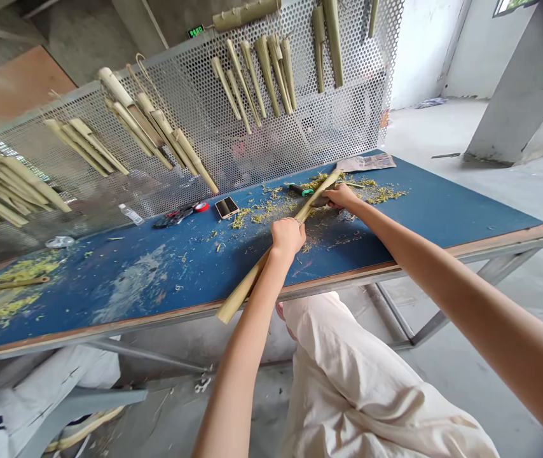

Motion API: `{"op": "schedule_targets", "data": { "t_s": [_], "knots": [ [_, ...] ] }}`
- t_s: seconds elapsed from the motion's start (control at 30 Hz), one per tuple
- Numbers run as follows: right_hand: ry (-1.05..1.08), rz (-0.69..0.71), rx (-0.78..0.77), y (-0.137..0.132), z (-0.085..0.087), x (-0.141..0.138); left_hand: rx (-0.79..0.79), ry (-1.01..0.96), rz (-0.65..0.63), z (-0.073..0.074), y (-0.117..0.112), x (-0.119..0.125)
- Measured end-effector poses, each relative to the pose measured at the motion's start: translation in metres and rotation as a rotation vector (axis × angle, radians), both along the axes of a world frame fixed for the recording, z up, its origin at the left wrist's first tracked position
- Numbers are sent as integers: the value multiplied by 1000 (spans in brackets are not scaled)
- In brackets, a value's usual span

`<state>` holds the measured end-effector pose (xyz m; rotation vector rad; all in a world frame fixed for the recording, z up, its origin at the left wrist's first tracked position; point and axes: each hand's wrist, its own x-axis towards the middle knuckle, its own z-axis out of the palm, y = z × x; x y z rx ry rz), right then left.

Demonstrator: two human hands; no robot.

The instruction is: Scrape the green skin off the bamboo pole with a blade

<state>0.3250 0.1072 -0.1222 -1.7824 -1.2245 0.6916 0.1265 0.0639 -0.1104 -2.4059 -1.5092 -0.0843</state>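
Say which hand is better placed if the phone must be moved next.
Probably the left hand: it is nearer the phone, though it grips the bamboo. The right hand is farther, on the bamboo's other side from the phone.

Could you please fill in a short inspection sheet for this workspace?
Surface: blue tabletop, scuffed at left, strewn with shavings.
Job's things: one long bamboo piece, slanting across the table's near edge; a black-and-green item lies close by.
Clutter: phone, red round item, dark bundle, small bottle, printed sheet.
Hands: left hand wrapped around the bamboo piece; right hand by its far part, grip partly hidden.
Cables: nothing seen.
Surroundings: perforated panel hung with bamboo lengths; another person's leg at lower left.
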Motion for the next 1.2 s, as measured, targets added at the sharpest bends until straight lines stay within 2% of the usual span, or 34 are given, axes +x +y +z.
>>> {"op": "schedule_targets", "data": {
  "t_s": [0.07, 0.17, 0.33, 0.47, 0.5, 0.63, 0.8, 0.93, 0.97, 1.1, 1.13, 1.2],
  "knots": [
    [22, 28, -9, -1, 1, -1, -5, 4, 0, 0, 0, 0],
    [107, 158, -18, -3, 1, -2, 2, 4, 12, 1, 0, 0],
    [158, 42, 0, -5, 5, -5, -2, 10, 1, 3, -2, 0],
    [163, 173, -21, -6, 6, -6, -12, 8, 14, 2, -1, 0],
    [171, 164, -9, -6, 6, -6, -7, 5, 13, 2, -1, 0],
    [120, -17, -2, -4, 5, -7, -2, 3, 6, 1, 0, 0],
    [168, 152, -46, -3, 5, -9, -10, -6, 16, 1, 0, 1],
    [176, -4, -8, -6, 6, -6, 1, -16, 2, 1, 0, 0],
    [164, 6, -19, -7, 6, -5, -6, -17, 5, 1, 0, 0],
    [185, 286, -98, -9, 5, -4, -30, -31, 35, 1, 1, 1],
    [185, 284, -99, -8, 5, -4, -24, -37, 35, 1, 0, 1],
    [163, 165, -72, -6, 4, -3, -12, -45, 29, 2, -1, 1]
  ]
}}
